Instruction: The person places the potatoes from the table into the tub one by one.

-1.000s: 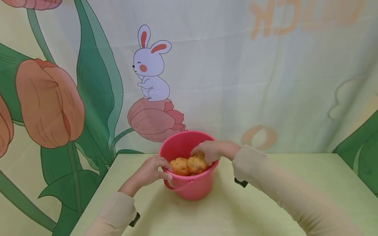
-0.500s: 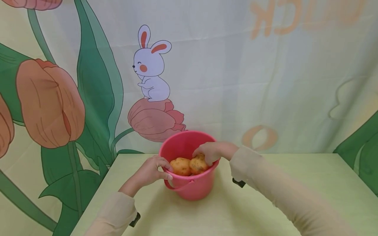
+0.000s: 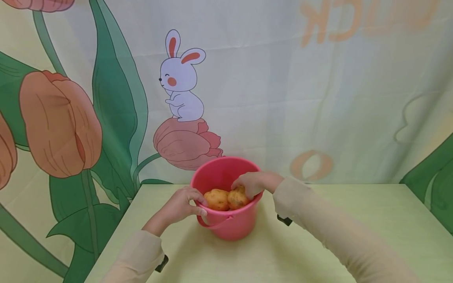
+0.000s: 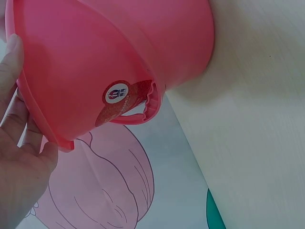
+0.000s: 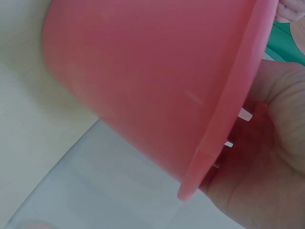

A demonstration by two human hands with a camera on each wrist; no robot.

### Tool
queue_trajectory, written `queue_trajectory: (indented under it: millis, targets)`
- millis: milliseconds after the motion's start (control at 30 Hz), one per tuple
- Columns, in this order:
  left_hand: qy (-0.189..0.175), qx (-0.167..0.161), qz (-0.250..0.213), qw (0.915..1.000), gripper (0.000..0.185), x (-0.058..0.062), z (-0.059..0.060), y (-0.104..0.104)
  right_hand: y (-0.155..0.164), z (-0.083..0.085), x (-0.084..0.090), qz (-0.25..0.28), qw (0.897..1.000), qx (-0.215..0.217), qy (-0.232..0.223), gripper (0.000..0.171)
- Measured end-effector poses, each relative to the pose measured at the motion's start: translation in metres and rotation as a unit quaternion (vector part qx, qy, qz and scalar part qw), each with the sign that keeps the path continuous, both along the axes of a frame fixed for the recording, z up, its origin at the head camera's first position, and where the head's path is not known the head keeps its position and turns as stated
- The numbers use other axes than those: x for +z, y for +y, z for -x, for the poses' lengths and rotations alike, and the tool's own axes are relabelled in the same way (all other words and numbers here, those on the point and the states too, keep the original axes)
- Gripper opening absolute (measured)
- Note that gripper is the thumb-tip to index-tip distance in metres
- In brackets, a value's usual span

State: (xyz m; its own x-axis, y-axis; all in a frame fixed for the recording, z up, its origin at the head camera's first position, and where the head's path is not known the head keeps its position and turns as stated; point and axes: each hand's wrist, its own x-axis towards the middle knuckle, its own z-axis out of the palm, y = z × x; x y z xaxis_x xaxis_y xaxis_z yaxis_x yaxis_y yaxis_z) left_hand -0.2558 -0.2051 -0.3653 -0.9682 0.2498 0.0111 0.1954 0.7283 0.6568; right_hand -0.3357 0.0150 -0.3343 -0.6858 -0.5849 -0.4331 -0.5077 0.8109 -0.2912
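Note:
A pink bucket (image 3: 233, 226) stands on the table with two yellowish-brown potatoes visible inside. My left hand (image 3: 182, 204) pinches the bucket's near-left rim, thumb outside and fingers reaching over the edge. Over the right rim, my right hand (image 3: 252, 182) reaches in and holds the right potato (image 3: 238, 198), which lies against the left potato (image 3: 216, 199). In the left wrist view, a round logo label (image 4: 116, 93) marks the bucket's side. The right wrist view shows my right hand (image 5: 259, 176) at the rim, its fingertips hidden behind the bucket wall (image 5: 143, 76).
The pale green table (image 3: 354, 220) extends to both sides of the bucket. Behind it hangs a curtain (image 3: 269, 98) printed with tulips and a white rabbit. The bucket's pink handle (image 3: 216, 226) hangs down on its near-left side.
My right hand has sunk slightly lower into the bucket with the potato, and its forearm has shifted a little left. The left hand stays on the rim.

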Motion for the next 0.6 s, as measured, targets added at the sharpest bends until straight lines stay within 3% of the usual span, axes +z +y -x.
queue_trajectory:
  millis: [600]
  targets:
    - [0.005,-0.009,0.001,0.9999,0.016,-0.0015,0.0016,-0.0015,-0.0031,0.0006,-0.0062,-0.003,1.000,-0.026,-0.004,0.058]
